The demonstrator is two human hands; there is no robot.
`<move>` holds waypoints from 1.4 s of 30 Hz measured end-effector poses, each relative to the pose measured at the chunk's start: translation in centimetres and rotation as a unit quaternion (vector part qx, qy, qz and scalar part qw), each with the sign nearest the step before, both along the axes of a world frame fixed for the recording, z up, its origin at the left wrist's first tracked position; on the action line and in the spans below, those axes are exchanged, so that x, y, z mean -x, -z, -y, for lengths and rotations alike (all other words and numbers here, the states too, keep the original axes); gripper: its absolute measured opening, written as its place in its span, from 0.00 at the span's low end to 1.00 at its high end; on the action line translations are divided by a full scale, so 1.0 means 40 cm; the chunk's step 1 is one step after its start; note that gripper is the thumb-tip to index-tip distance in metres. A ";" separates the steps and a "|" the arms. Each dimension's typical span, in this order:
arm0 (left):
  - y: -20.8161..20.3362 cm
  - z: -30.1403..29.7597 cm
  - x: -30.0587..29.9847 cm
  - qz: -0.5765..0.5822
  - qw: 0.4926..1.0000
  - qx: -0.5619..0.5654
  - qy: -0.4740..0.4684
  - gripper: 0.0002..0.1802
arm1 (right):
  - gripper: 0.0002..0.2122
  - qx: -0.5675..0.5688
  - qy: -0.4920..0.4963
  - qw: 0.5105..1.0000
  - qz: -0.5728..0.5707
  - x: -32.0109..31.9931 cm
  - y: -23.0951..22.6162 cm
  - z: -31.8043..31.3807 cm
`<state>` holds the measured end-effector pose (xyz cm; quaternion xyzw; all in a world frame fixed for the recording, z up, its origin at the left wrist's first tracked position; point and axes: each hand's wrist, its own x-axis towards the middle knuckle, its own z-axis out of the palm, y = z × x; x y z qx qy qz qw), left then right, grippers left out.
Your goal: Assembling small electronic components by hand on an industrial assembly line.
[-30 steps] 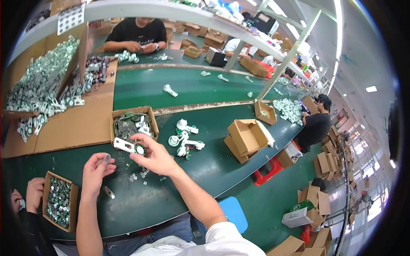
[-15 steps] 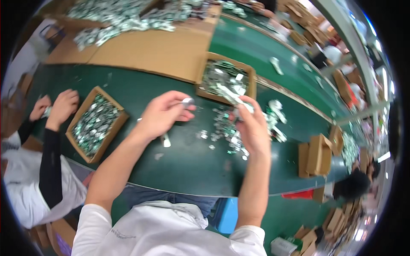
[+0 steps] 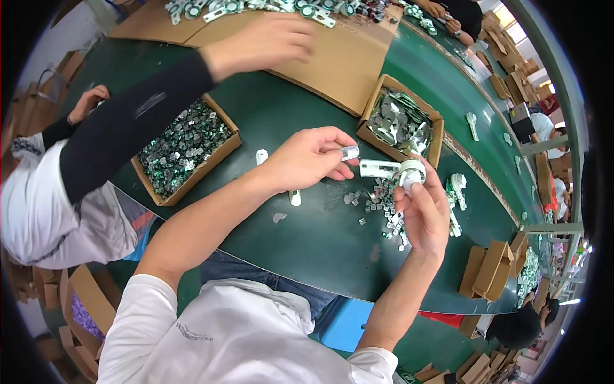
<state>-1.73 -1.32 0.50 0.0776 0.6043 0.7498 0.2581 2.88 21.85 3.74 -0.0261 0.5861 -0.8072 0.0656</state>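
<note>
From the head camera, the person in the white shirt is working both hands just above the green desk [image 3: 307, 237]. The left hand [image 3: 310, 159] is pinching a small silvery metal piece [image 3: 350, 152] between thumb and forefinger, its tip aiming right toward the other hand, probably so it can be brought up to the part held there. The right hand [image 3: 422, 214] is closing its fingers around a white fitting [image 3: 400, 170] with a round cap and a flat arm. The arm's long axis is lying nearly level, running from the cap at the right out to the left, toward the metal piece, and the two are close but not quite touching. Holding the cap end seems to be leaving the arm free for the other hand.

Just beneath the hands, a scatter of small metal bits [image 3: 377, 201] is lying loose on the desk, within easy reach. A cardboard box of metal brackets [image 3: 401, 125] is sitting just beyond the hands, and another box of small shiny parts [image 3: 185, 147] is lying to the left. Finished white fittings [image 3: 455, 192] are resting to the right.

A neighbour's arm in a dark sleeve [image 3: 141, 121] is reaching across toward the cardboard sheet [image 3: 332, 57] at the far side.
</note>
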 end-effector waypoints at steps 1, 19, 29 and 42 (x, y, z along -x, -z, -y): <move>-0.003 -0.001 0.000 0.002 1.000 0.001 0.003 0.14 | 0.24 -0.004 0.004 1.000 -0.006 -0.001 -0.002 -0.001; -0.003 -0.010 -0.016 0.124 0.980 -0.135 0.077 0.21 | 0.19 -0.001 0.024 1.000 0.017 0.007 0.026 0.053; -0.010 -0.012 -0.024 0.111 0.980 -0.139 0.085 0.21 | 0.17 -0.008 0.024 0.999 0.026 0.004 0.026 0.064; 0.008 -0.014 -0.022 0.092 0.990 -0.092 0.050 0.17 | 0.18 -0.030 0.023 0.999 0.032 0.003 0.026 0.069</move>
